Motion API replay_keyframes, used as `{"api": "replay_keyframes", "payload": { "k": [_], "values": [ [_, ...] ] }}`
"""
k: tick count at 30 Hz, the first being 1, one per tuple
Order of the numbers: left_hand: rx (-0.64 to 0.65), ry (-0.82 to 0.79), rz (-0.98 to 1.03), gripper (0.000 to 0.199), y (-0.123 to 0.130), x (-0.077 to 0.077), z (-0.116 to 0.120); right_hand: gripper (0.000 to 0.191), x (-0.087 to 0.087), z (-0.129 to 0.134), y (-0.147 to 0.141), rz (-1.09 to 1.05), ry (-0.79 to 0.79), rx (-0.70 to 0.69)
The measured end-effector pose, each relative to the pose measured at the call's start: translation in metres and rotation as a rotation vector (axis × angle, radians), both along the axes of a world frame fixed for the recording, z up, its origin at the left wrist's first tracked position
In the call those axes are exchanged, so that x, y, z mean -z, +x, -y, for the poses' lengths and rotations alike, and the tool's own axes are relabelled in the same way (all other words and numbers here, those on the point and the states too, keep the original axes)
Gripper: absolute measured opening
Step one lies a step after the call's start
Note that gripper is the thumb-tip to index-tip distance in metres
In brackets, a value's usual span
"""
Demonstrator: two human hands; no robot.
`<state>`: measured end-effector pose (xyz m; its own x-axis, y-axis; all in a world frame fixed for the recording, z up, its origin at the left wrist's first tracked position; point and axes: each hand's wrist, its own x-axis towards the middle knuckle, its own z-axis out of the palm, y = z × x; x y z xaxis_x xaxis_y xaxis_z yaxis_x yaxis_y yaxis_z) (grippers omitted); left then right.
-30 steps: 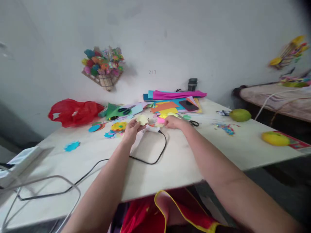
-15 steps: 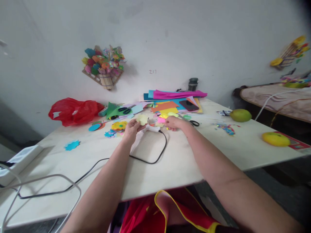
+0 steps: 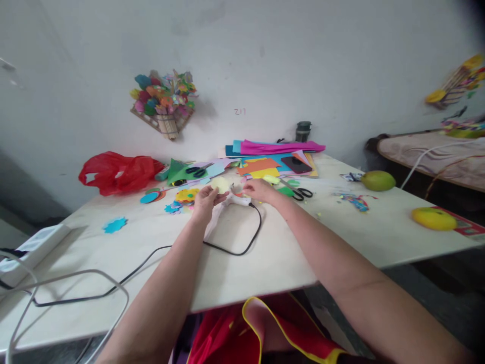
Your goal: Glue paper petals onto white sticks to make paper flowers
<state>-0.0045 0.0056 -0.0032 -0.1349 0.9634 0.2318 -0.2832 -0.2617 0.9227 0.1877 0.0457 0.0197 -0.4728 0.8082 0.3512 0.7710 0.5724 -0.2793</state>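
Between the fingers of my left hand [image 3: 204, 202] is a pale yellow paper cutout [image 3: 221, 185], held flat above the table. My right hand [image 3: 259, 190] is closed in a pinch just right of it; whatever its fingers hold is hidden or too small to name. Below and between both hands lies a white glue gun [image 3: 239, 200] with a black cord. To the left of my left hand sits a yellow paper flower [image 3: 187, 195], with blue cutouts [image 3: 173, 208] beside it. Black-handled scissors [image 3: 302, 193] lie to the right of my right hand.
Coloured sheets [image 3: 261, 166] and a phone [image 3: 296, 164] lie at the back. A red plastic bag [image 3: 119, 173] is back left, a power strip [image 3: 36, 253] front left. Two mangoes, one green [image 3: 378, 180] and one yellow [image 3: 434, 219], sit at right. The black cord [image 3: 223, 251] loops across the front.
My right hand has moved left, closer to the pale yellow cutout and the glue gun. Green paper beside the scissors now shows. My left hand keeps the cutout nearly in place.
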Motion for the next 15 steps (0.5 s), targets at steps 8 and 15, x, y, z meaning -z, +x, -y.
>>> {"api": "replay_keyframes", "payload": {
  "k": [8, 15],
  "values": [
    [-0.021, -0.012, 0.008, 0.027, -0.001, -0.001, 0.001, 0.046, 0.012, 0.028, -0.044, 0.301, 0.034, 0.082],
    [-0.071, 0.023, 0.028, 0.031, -0.002, -0.004, 0.002, 0.042, 0.006, 0.032, -0.047, 0.304, 0.013, 0.192]
  ]
}}
